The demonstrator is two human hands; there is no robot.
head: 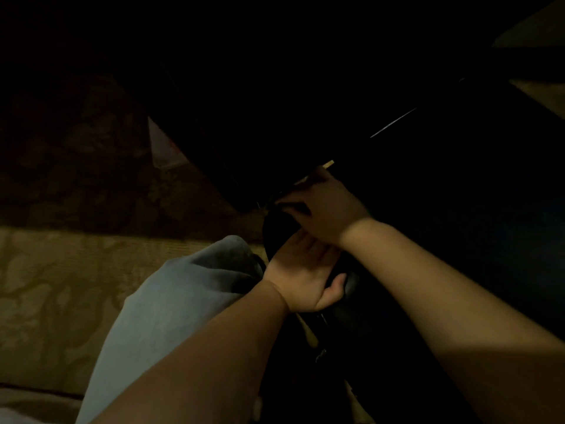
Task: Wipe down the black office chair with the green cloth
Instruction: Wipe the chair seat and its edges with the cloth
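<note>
Although the scene was very dark, the black office chair (275, 231) could be made out as a large dark mass filling the upper and right part of the view, with a narrow rounded part of it reaching down toward the person. It appeared to stand on the patterned floor (61, 286), beside a grey trouser leg (183, 301).

The left hand (302, 270) was turned palm upward under that rounded part, and its thumb was curled over the black surface, so the chair was held by it; the other fingers were hidden. The right hand (324, 209) was laid on the chair just above the left one, with bent fingers pressed against a dark edge. Whether anything was held in it cannot be told.

The green cloth could not be found with certainty in the darkness. It was perhaps folded under the right hand, but this was not shown.

The chair was judged to be heavy and stiff, with smooth, perhaps slightly slippery padding, and likely to roll or turn if it was pushed hard. It was therefore best steadied at a firm narrow part, as was done by the left hand, while the wiping was done by the other. The cloth was judged to be light and soft, easily bunched, and best held flat under the fingers so that it was not dragged out of the palm.
</note>
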